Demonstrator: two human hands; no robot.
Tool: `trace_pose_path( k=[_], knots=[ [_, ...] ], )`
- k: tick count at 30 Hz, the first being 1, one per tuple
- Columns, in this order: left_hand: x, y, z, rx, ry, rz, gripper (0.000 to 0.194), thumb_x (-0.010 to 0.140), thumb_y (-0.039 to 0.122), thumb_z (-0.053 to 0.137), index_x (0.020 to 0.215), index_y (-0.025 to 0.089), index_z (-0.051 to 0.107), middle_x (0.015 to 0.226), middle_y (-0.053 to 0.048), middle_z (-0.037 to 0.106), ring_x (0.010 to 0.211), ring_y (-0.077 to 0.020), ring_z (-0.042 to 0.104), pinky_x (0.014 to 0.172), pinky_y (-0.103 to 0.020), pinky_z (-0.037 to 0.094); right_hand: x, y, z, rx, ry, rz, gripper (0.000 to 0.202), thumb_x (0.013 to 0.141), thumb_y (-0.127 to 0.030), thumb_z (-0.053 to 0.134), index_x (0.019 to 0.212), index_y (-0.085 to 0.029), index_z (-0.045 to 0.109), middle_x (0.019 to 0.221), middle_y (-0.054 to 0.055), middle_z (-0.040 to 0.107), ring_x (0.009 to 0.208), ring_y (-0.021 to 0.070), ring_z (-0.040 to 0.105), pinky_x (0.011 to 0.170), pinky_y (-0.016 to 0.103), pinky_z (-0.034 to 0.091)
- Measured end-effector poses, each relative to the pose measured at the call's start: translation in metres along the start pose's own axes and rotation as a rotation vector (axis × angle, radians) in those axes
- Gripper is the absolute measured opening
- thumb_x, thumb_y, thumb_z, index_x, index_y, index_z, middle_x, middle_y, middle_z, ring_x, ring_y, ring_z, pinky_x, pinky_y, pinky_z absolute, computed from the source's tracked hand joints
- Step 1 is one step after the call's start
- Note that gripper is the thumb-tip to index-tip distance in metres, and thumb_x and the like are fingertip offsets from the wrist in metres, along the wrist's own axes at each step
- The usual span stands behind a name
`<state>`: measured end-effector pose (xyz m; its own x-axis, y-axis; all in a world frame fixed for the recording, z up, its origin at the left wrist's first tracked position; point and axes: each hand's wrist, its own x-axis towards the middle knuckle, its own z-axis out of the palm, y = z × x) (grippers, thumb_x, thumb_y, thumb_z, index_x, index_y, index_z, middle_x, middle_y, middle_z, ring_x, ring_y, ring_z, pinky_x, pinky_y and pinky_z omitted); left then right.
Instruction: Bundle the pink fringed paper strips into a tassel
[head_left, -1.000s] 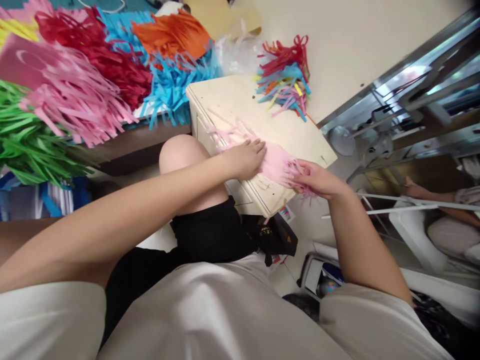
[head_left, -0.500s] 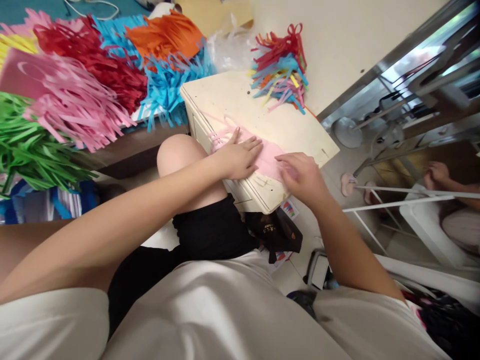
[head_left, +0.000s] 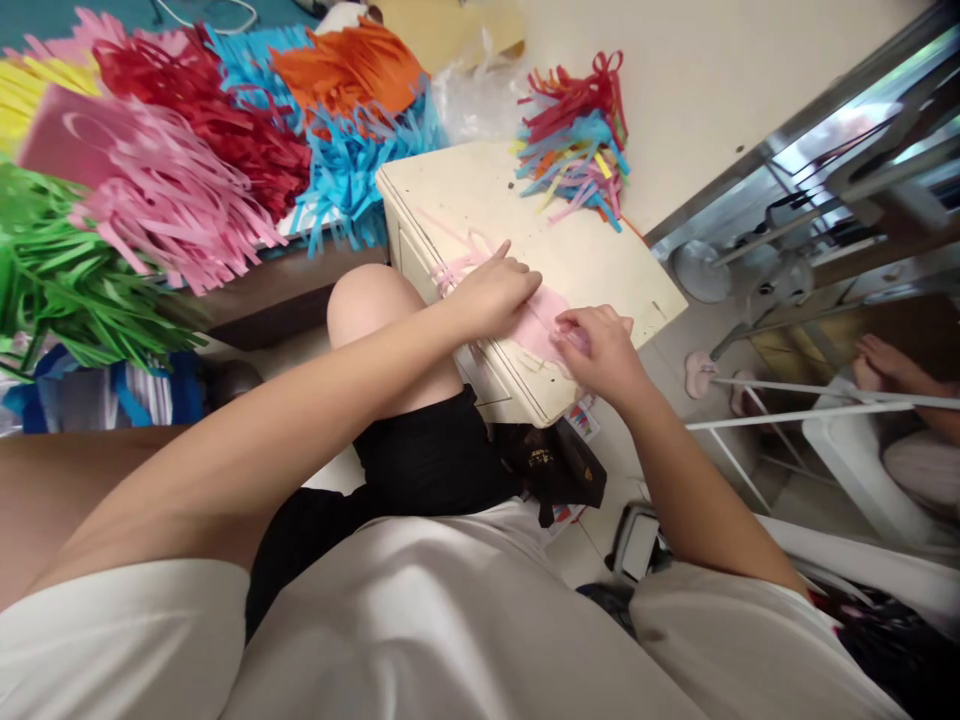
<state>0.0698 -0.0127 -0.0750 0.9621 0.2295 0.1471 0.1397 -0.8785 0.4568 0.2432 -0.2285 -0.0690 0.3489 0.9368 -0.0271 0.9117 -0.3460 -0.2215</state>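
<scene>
Pink fringed piece (head_left: 543, 316) spread on the top of a cream cabinet (head_left: 442, 185), near the corner closest to the knee. Loose strips trailed at its left end; plain band laid flat between the hands. Band crossed by the left hand (head_left: 496, 292), fingers loosely bent, forefinger extended, nothing seen gripped. Right edge met by the curled fingers of the right hand (head_left: 596, 345); whether it is pinched cannot be told. Judged partway: strips appear cut, band not yet gathered. Farther back, a multicoloured tassel (head_left: 574, 150) with looped top, seemingly finished. Leftward, fringed heaps in pink (head_left: 176, 195), green (head_left: 82, 275), red (head_left: 251, 130), blue (head_left: 360, 170) and orange (head_left: 352, 70), apparently left unbundled.
</scene>
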Motion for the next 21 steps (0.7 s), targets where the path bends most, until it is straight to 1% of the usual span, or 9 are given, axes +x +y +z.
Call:
trace_pose_path(
  k=[2,4,6,8,10,14,16,18,21],
  knots=[
    [0.000,-0.002,-0.003,-0.032,0.031,-0.063,0.038,0.103,0.010,0.049,0.128,0.013,0.078,0.109,-0.009,0.074,0.117,-0.0217,0.074,0.166,-0.064,0.031,-0.002,0.003,0.001,0.002,0.008,0.011,0.058,0.113,-0.057,0.063,0.154,-0.018,0.075,0.145,0.018,0.075,0.139,0.0314,0.059,0.126,0.052,0.044],
    [-0.002,-0.006,-0.007,-0.084,0.080,-0.132,0.045,0.103,0.009,0.046,0.139,0.013,0.074,0.110,-0.009,0.075,0.114,-0.0200,0.074,0.160,-0.059,0.041,-0.004,0.007,0.002,0.002,0.012,0.021,0.062,0.111,-0.057,0.066,0.158,-0.018,0.074,0.148,0.019,0.075,0.141,0.0327,0.058,0.127,0.053,0.044],
    [-0.004,-0.011,-0.011,-0.150,0.126,-0.197,0.052,0.104,0.009,0.046,0.152,0.014,0.067,0.112,-0.009,0.078,0.111,-0.0192,0.075,0.145,-0.050,0.058,-0.006,0.009,0.003,0.005,0.012,0.029,0.061,0.110,-0.057,0.066,0.157,-0.018,0.075,0.146,0.018,0.075,0.141,0.0330,0.058,0.128,0.055,0.043],
    [-0.005,-0.020,-0.015,-0.205,0.162,-0.257,0.056,0.103,0.012,0.049,0.157,0.016,0.064,0.115,-0.009,0.079,0.110,-0.0192,0.077,0.124,-0.040,0.067,-0.007,0.011,0.004,0.011,0.015,0.036,0.059,0.110,-0.057,0.067,0.154,-0.019,0.077,0.145,0.018,0.075,0.141,0.0328,0.056,0.129,0.056,0.043],
    [-0.005,-0.030,-0.018,-0.236,0.186,-0.312,0.056,0.101,0.014,0.053,0.155,0.018,0.064,0.114,-0.010,0.080,0.109,-0.0199,0.077,0.112,-0.037,0.067,-0.008,0.011,0.005,0.019,0.021,0.041,0.059,0.109,-0.059,0.068,0.152,-0.020,0.079,0.146,0.018,0.074,0.142,0.0330,0.054,0.130,0.057,0.042],
    [-0.003,-0.046,-0.023,-0.338,0.194,-0.351,0.057,0.095,0.021,0.061,0.152,0.019,0.063,0.113,-0.011,0.079,0.108,-0.0214,0.077,0.107,-0.041,0.068,-0.009,0.011,0.006,0.029,0.022,0.053,0.060,0.108,-0.061,0.068,0.150,-0.021,0.083,0.147,0.018,0.073,0.143,0.0340,0.052,0.131,0.060,0.041],
    [-0.004,-0.053,-0.027,-0.362,0.194,-0.339,0.057,0.094,0.026,0.063,0.151,0.021,0.062,0.116,-0.011,0.080,0.108,-0.0218,0.075,0.111,-0.045,0.068,-0.010,0.012,0.005,0.030,0.019,0.052,0.059,0.108,-0.061,0.068,0.147,-0.021,0.085,0.146,0.018,0.072,0.142,0.0338,0.052,0.130,0.061,0.041],
    [-0.007,-0.062,-0.036,-0.303,0.201,-0.326,0.054,0.097,0.031,0.063,0.150,0.025,0.063,0.117,-0.009,0.080,0.110,-0.0231,0.071,0.128,-0.056,0.062,-0.010,0.013,0.004,0.029,0.019,0.045,0.058,0.109,-0.061,0.067,0.144,-0.020,0.087,0.145,0.019,0.072,0.142,0.0336,0.051,0.130,0.060,0.041],
    [-0.012,-0.076,-0.056,-0.083,0.190,-0.423,0.052,0.106,0.033,0.057,0.157,0.027,0.064,0.119,-0.006,0.080,0.122,-0.0258,0.064,0.153,-0.072,0.037,-0.010,0.017,0.001,0.020,0.014,0.043,0.059,0.109,-0.061,0.067,0.144,-0.019,0.087,0.147,0.020,0.071,0.142,0.0335,0.049,0.130,0.060,0.040]
  ],
)
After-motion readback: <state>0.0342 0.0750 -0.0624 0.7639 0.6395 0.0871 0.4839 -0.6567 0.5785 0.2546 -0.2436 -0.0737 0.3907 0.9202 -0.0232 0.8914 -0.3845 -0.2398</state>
